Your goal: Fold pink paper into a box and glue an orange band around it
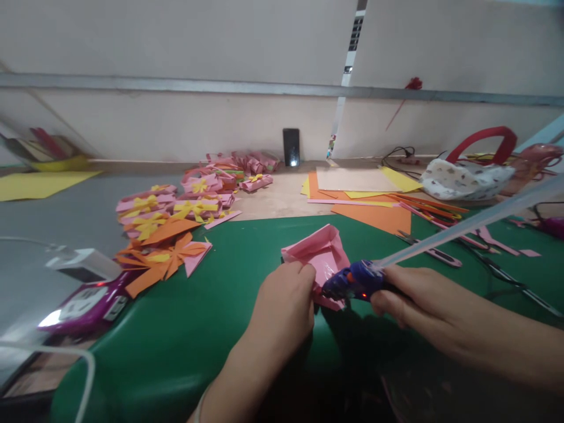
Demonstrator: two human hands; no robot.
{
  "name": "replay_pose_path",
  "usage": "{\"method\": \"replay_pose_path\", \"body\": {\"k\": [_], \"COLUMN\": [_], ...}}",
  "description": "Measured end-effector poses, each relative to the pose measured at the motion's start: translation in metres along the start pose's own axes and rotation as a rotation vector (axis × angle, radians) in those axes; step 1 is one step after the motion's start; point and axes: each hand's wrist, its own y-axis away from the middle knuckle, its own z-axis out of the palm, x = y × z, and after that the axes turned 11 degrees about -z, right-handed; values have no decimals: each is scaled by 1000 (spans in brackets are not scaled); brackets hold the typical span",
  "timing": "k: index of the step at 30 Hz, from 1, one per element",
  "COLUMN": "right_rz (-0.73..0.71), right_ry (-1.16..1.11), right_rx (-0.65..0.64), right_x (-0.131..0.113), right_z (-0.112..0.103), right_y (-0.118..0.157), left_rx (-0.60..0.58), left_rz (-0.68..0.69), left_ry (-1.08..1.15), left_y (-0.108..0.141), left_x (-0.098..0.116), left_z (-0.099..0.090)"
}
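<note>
A small pink paper box (316, 249), its inside facing me, is tilted above the green mat (247, 258). My left hand (282, 299) grips its near left edge, fingers closed on the paper. In my right hand (418, 302) is a blue hot glue gun (359, 281) with a red light lit. A long whitish glue stick (467, 226) juts out of its back toward the upper right. The gun's nozzle points left, at the near part of the box beside my left fingers. Something clear and shiny shows inside the box; whether the nozzle touches the paper I cannot tell.
Folded pink paper pieces with yellow bows (194, 205) and orange paper flowers (171, 255) pile up at the left. A purple power strip (88, 308) holds a white charger (86, 264). Scissors (432, 249), coloured sheets (365, 211) and a cable lie right. A phone (291, 147) stands behind.
</note>
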Motion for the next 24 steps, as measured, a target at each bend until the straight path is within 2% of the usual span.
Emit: {"method": "replay_pose_path", "body": {"k": [4, 8, 13, 19, 24], "right_rz": [43, 37, -26, 61, 57], "right_ry": [-16, -27, -14, -24, -24], "right_rx": [-45, -36, 14, -42, -28], "right_x": [0, -1, -2, -2, -6], "right_z": [-4, -2, 3, -3, -4], "right_y": [6, 7, 2, 13, 14], "left_rx": [8, -4, 18, 20, 13], "left_rz": [-4, -7, -13, -111, -82], "left_ry": [-25, -50, 68, 118, 114], "left_y": [0, 0, 3, 8, 9], "left_x": [1, 3, 0, -3, -3], "left_z": [-1, -1, 2, 2, -1]}}
